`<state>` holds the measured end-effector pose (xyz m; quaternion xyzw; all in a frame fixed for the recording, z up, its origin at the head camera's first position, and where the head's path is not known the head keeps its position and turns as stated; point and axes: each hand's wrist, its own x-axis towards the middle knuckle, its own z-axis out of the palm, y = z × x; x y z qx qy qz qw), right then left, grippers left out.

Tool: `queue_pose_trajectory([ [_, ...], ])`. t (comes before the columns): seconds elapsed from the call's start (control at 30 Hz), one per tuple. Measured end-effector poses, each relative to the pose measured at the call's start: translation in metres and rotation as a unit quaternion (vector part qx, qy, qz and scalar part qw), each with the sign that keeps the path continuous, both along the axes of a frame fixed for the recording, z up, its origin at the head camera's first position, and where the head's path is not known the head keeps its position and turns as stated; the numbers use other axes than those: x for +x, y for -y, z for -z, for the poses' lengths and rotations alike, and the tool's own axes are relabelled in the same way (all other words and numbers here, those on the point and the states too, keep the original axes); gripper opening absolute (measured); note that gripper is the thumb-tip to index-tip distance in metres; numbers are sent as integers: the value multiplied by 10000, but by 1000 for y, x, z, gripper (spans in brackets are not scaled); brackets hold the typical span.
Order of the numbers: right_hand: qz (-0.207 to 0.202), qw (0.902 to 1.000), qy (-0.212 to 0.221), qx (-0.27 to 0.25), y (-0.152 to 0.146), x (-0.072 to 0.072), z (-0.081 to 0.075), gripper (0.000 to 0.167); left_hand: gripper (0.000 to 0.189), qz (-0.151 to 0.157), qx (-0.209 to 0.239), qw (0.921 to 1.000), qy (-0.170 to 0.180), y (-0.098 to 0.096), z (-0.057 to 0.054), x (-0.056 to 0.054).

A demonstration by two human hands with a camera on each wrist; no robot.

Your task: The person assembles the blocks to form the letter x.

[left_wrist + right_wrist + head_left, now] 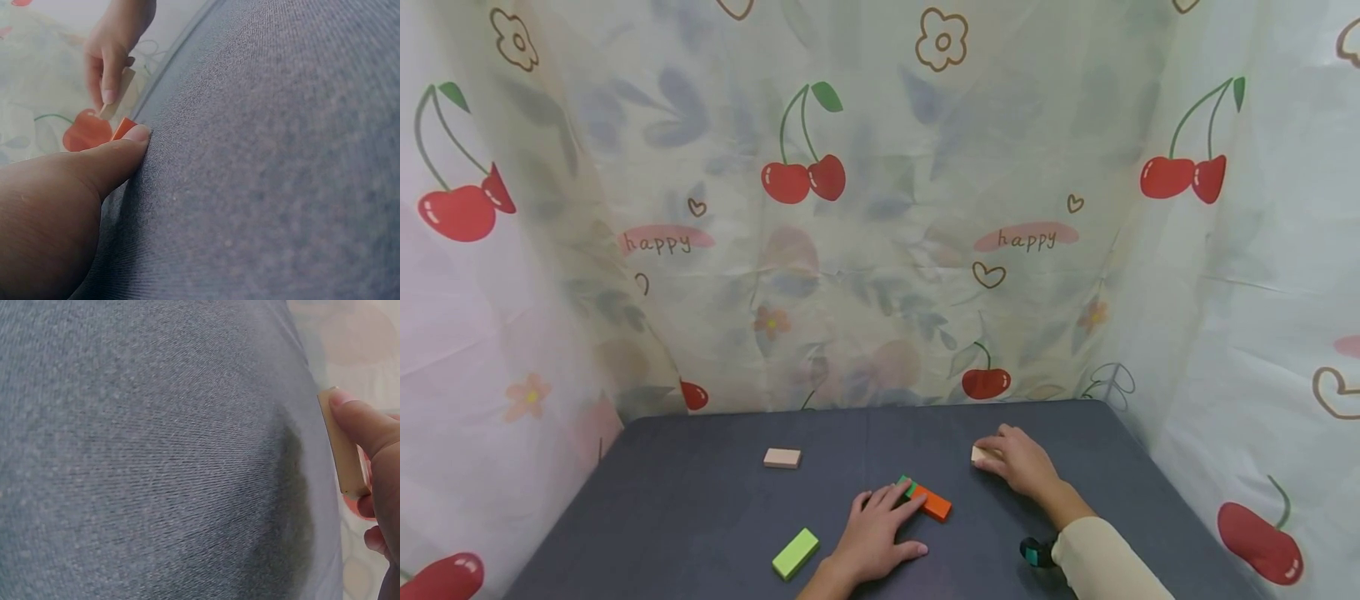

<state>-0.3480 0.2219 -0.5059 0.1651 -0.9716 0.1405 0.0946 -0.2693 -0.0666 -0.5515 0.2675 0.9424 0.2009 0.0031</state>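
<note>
My right hand [1024,463] pinches a pale wooden block [342,447] between thumb and fingers, over the far right part of the table. In the right wrist view the block is held along its length, with a shadow on the cloth beside it. Nearer the middle, my left hand [877,533] lies palm down with fingers spread. Its fingertips are at a green block [904,481] and an orange block [934,505], which lie end to end in a slanted line. The hand partly hides the green one.
A light green block [795,554] lies left of the left hand. Farther back is another pale wooden block [782,458]. The dark grey cloth-covered table [700,500] ends at a patterned curtain [880,250]. A black wristband device [1037,552] sits at the right wrist.
</note>
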Motion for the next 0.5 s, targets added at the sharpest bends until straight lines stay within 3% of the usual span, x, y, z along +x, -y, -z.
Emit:
queue_pose_trajectory([
  [0.5, 25, 9999, -105, -110, 7, -6, -12, 34, 69, 34, 63, 10000, -48, 1, 2, 0],
])
